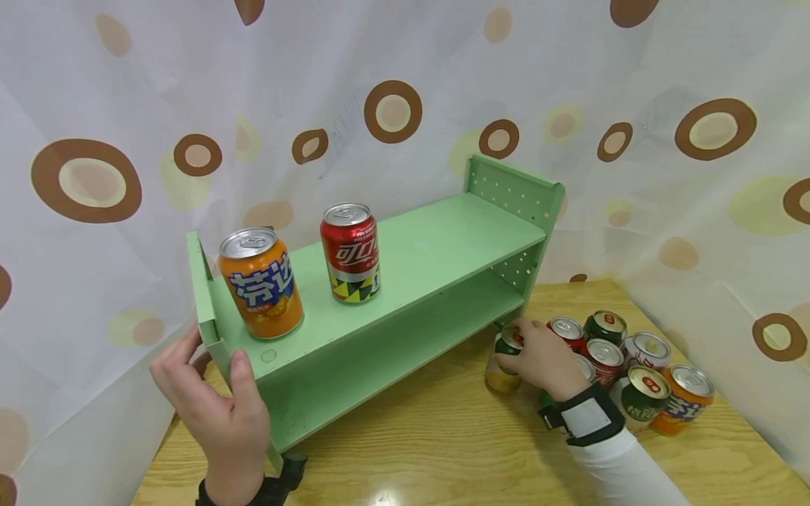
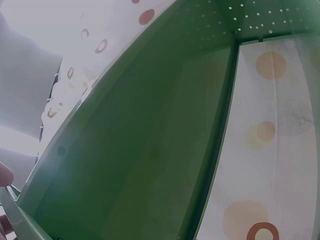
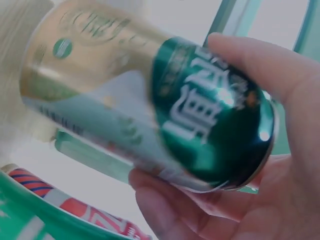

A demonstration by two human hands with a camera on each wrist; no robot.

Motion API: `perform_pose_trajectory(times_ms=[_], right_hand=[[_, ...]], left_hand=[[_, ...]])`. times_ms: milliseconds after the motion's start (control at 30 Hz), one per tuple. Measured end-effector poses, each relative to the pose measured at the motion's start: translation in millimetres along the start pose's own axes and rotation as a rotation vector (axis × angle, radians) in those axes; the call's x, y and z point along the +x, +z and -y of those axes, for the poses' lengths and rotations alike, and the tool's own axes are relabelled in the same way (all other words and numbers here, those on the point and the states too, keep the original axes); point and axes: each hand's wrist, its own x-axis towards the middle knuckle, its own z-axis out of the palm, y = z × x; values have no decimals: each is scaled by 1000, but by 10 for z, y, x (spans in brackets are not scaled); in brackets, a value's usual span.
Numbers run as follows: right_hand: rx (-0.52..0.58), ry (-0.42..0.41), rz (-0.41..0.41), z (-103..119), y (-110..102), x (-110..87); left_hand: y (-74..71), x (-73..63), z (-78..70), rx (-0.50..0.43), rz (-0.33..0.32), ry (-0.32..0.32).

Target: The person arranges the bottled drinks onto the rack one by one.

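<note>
My right hand grips a green and gold beer can near its top, thumb on one side and fingers on the other. In the head view that can stands out in front of the shelf's right end, left of the other cans. My left hand holds the left end panel of a green two-tier shelf, thumb in front and fingers behind. On the upper tier an orange soda can stands near the left panel, with a red cola can to its right.
Several more cans cluster at the right of the wooden table, among them a white and green can, an orange can and a red can. A dotted white curtain hangs behind the shelf and along both sides.
</note>
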Motion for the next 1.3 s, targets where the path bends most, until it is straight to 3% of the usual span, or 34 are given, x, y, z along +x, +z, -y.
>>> perform_pose_trajectory(times_ms=[333,900,1300], right_hand=[[44,-3,-63,129,-261,-58],[127,1,-105,400,-806,-108],[196,-52,-257,532,-1032,-39]], left_hand=[[3,5,-7,-6,-7,4],[15,13,-15,-24,-6,9],[10,4,-5,-24,-4,9]])
